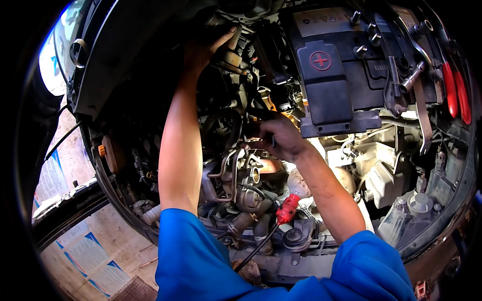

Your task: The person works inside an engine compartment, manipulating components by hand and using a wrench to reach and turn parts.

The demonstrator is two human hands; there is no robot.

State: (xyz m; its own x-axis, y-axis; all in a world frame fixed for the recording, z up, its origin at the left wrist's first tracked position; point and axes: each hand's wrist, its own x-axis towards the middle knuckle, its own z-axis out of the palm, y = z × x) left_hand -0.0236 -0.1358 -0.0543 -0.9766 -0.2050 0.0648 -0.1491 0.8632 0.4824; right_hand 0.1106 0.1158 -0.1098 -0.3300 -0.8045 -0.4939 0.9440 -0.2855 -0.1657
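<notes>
Both my bare arms reach down into a car's engine bay. At the far side, my left hand (205, 50) rests among dark parts beside a brownish connector-like piece (232, 61). Its thumb is stretched out, while the other fingers are hidden in shadow. Nearer the middle, my right hand (283, 138) is closed, with its fingers curled next to dark hoses and pipes. Whatever it grips is hidden. Just below it, a work lamp with a red handle (287, 208) lies lit among the engine parts, its black cord (257, 248) running toward me.
To the right sits a black battery (359, 80) with a plus-marked cover (321, 90). Loose bolts (360, 51), a socket wrench (412, 78) and red-handled pliers (456, 93) lie on and beside it. An orange-capped reservoir (114, 154) is at the left; the front crossmember (296, 266) lies nearest me.
</notes>
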